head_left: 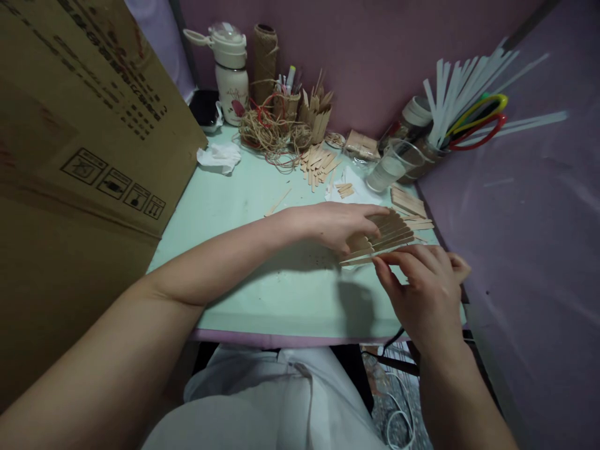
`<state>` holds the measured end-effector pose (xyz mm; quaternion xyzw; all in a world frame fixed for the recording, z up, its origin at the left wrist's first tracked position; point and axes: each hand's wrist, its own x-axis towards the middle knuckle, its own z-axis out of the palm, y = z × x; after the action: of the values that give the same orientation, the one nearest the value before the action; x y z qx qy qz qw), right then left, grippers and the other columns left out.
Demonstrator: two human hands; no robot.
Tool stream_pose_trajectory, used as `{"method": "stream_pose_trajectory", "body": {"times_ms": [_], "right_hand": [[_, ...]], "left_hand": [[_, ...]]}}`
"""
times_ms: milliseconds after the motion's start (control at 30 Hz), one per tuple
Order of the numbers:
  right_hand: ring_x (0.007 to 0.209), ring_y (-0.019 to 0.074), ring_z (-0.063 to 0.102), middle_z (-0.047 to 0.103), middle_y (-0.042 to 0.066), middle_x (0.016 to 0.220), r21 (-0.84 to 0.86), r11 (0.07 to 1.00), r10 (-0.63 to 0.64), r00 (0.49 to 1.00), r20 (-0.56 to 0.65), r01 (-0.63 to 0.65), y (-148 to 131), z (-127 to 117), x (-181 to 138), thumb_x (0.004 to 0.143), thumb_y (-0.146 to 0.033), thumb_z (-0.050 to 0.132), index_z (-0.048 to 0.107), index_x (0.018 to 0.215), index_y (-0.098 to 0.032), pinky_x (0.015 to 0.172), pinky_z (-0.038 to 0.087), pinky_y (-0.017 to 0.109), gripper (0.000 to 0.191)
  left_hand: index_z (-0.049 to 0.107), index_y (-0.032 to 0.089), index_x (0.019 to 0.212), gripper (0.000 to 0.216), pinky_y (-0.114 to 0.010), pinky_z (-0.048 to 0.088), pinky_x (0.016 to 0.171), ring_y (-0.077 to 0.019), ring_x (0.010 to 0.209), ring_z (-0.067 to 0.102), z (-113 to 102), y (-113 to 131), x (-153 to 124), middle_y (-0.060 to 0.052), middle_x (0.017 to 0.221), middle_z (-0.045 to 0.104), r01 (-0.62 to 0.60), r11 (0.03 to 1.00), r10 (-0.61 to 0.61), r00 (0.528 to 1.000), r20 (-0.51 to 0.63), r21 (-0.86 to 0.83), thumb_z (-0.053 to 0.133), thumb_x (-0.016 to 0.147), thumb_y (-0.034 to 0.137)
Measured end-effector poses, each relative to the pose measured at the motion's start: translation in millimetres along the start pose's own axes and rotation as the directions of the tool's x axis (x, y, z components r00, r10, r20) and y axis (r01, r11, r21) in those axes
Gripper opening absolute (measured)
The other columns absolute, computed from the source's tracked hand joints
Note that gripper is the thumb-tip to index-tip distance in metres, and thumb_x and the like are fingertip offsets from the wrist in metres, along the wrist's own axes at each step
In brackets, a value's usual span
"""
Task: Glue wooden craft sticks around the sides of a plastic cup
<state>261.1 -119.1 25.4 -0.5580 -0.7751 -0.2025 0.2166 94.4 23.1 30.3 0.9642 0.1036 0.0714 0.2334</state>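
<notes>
**Two Hands Close on a Fan of Craft Sticks**

A person seated at a pale green table [262, 294] holds a fan of wooden sticks [391, 236], which lies flat near the table's 3 o'clock edge. The left hand [337, 228] reaches in from 9 o'clock. Its grip is closed over the narrow end of the fan, fingers curled across the top and thumb tucked against the lower side. The right hand [424, 284] comes up from 5 o'clock. Its grip is nearly shut, fingertips and thumb pinched on the lowest stick at the fan's wide end.

Just beyond the fan, at 1 o'clock, sits a small stack of sticks [407, 201]. A clear plastic cup [391, 165] stands behind it at 12 o'clock. Loose sticks [319, 164] are scattered toward 11 o'clock, in front of a tangle of twine [272, 132]. Along the far edge of the table stand a white flask [230, 72] and a spool of twine [265, 53]. A crumpled tissue [219, 156] lies at 10 o'clock. A jar of white strips [462, 87] leans at 2 o'clock. A large cardboard box [79, 156] fills the 9 o'clock side, well apart from both hands.
</notes>
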Motion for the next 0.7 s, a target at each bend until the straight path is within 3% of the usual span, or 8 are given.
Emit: {"method": "stream_pose_trajectory", "body": {"times_ms": [400, 700], "right_hand": [[0.078, 0.0211, 0.055, 0.068, 0.002, 0.077, -0.019, 1.0, -0.004, 1.0, -0.018, 0.003, 1.7, 2.8, 0.7, 0.092, -0.029, 0.065, 0.062, 0.078, -0.021, 0.08, 0.028, 0.037, 0.017], [0.079, 0.0215, 0.056, 0.068, 0.002, 0.078, -0.013, 1.0, 0.009, 1.0, -0.017, -0.009, 3.0, 3.1, 0.3, 0.091, -0.028, 0.066, 0.062, 0.077, -0.021, 0.081, 0.028, 0.037, 0.017]], "left_hand": [[0.067, 0.025, 0.113, 0.04, -0.033, 0.051, 0.085, -0.0264, 0.128, 0.053, 3.1, 2.4, 2.0, -0.003, 0.161, 0.031, 0.062, 0.993, -0.059, 0.998, -0.03, 0.098, 0.068, 0.073, 0.025], [0.065, 0.028, 0.116, 0.044, -0.03, 0.049, 0.09, -0.0248, 0.128, 0.053, 2.8, 5.6, 1.2, 0.0, 0.161, 0.033, 0.076, 0.994, -0.074, 0.997, -0.032, 0.08, 0.071, 0.073, 0.023]]}}
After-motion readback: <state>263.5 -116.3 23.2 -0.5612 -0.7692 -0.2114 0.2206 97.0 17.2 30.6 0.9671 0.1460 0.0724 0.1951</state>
